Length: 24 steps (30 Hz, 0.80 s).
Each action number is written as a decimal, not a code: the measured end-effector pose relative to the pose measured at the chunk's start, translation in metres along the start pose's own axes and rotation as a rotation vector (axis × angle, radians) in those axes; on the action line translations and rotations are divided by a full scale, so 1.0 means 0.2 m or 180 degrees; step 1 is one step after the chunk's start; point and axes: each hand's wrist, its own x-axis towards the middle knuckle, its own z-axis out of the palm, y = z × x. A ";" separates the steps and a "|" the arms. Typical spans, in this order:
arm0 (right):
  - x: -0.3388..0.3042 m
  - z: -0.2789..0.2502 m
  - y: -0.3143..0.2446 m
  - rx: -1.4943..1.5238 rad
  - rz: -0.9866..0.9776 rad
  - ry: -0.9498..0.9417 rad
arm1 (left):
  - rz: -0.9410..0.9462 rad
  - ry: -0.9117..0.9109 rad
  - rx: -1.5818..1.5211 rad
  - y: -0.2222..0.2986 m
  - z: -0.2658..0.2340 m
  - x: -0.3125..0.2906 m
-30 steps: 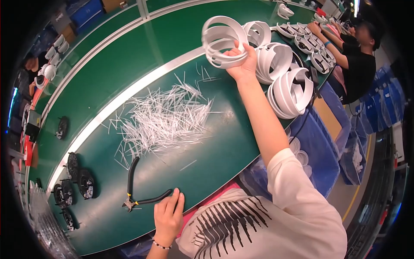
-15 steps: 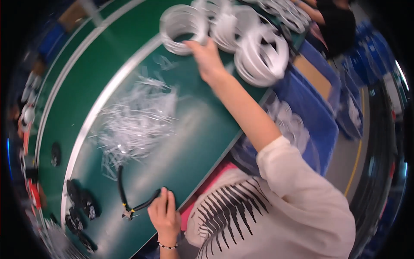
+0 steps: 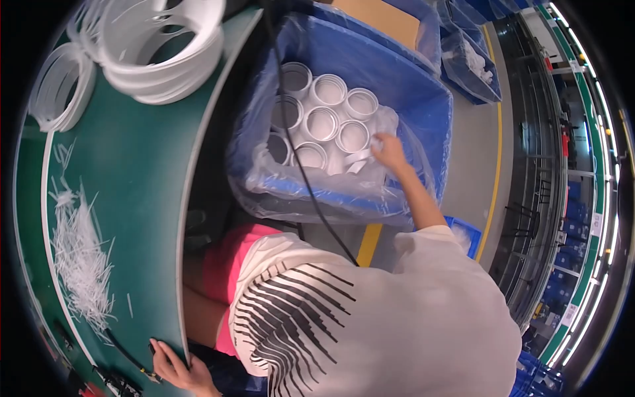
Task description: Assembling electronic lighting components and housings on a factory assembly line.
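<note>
My left hand [image 3: 178, 368] is closed at the near edge of the green table [image 3: 142, 192], fingers over one black handle of a pair of cutting pliers [image 3: 126, 352]. The other handle points away, toward a heap of thin clear-white plastic strips [image 3: 83, 258]. My right hand [image 3: 390, 151] reaches into a blue bin [image 3: 423, 112] lined with clear plastic film. Its slightly blurred fingers are curled at a tilted white ring [image 3: 358, 159], beside several upright stacks of white rings [image 3: 321, 124]. The fingertips are partly hidden.
Large stacks of white rings [image 3: 162, 83] stand on the far part of the table. A dark cable [image 3: 307, 188] hangs across the bin's front. Another bin with cardboard [image 3: 387, 20] sits behind. A smaller blue crate [image 3: 466, 235] lies to the right, on the floor.
My right hand has left the ring stack on the table and moved right into the blue bin. The view has swung right. My left hand stays at the pliers.
</note>
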 end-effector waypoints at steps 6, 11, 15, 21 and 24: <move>-0.09 0.55 0.17 -0.0606 0.0557 -0.2190 | 0.0032 0.0116 0.0265 0.05 -0.06 0.01; -0.14 0.78 0.31 0.2041 0.3312 -0.2285 | 0.0073 0.0149 0.0265 0.04 0.00 0.03; -0.01 0.79 0.17 0.2760 0.3174 -0.1698 | -0.0038 0.0129 0.0318 0.06 -0.04 0.00; -0.03 0.96 0.36 0.3983 0.4604 -0.0719 | -0.0021 0.0117 0.0260 0.01 0.00 0.00; 0.00 0.66 0.12 0.4402 0.4476 -0.1189 | -0.0178 0.0055 0.0397 -0.01 -0.01 -0.06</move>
